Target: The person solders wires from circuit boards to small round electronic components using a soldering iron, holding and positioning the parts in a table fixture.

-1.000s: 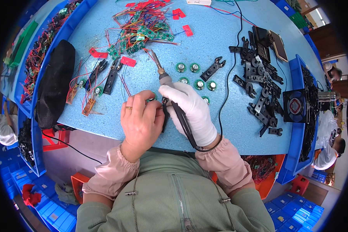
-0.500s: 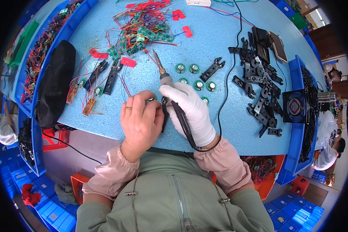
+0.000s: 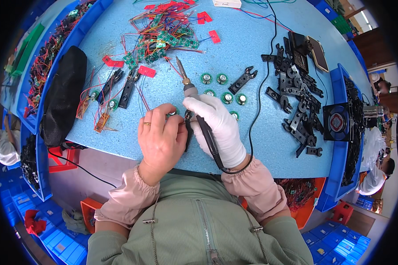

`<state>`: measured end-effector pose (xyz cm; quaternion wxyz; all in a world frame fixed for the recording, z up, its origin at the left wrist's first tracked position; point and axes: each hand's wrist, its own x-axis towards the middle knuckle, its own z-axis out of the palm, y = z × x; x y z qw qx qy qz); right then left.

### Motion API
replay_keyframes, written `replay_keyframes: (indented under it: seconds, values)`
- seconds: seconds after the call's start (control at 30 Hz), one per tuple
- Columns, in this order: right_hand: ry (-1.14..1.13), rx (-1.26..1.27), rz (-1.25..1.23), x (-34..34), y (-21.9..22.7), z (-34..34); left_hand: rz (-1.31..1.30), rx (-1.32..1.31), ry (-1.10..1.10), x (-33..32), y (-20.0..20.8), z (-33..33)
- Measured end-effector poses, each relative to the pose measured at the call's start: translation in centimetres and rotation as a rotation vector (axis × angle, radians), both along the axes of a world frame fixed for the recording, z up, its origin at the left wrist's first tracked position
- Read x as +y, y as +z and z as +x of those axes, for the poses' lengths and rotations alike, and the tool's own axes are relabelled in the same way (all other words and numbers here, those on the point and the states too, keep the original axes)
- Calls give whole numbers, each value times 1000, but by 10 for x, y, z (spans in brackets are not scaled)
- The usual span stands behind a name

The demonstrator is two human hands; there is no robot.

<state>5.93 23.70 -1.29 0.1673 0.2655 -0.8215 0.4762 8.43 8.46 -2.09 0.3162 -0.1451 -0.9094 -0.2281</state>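
My right hand [image 3: 222,130], in a white glove, grips a soldering iron [image 3: 190,88] whose bare metal tip points away from me, over the table. Between my two hands is a black plastic part [image 3: 189,134], largely covered by fingers. My bare left hand [image 3: 160,139], with a ring on it, has its fingers bent and pinched at that part. A small round speaker with a green rim [image 3: 172,112] shows just beyond the left fingertips. Several more such speakers [image 3: 227,97] lie past my right hand, near a loose black clip-ended housing [image 3: 243,79].
Green circuit boards with coloured wires [image 3: 163,39] are heaped at the far middle. Black housings [image 3: 296,97] pile up at the right, beside a small fan [image 3: 336,122] and a blue bin [image 3: 340,172]. The iron's cord [image 3: 257,110] crosses the table. At left lies a black pouch [image 3: 65,97].
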Motion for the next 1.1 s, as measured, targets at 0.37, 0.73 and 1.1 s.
replay_keyframes:
  seconds: [0.37,0.73,1.1]
  values:
    - [-8,-9,-7,0,2,1,-5,-8,5,0,1,1]
    - [-28,-20,-8,1,1,0,34,0,-47,-2,5,1]
    - [-104,-62,14,3,0,1,-33,-31,10,8,6,4]
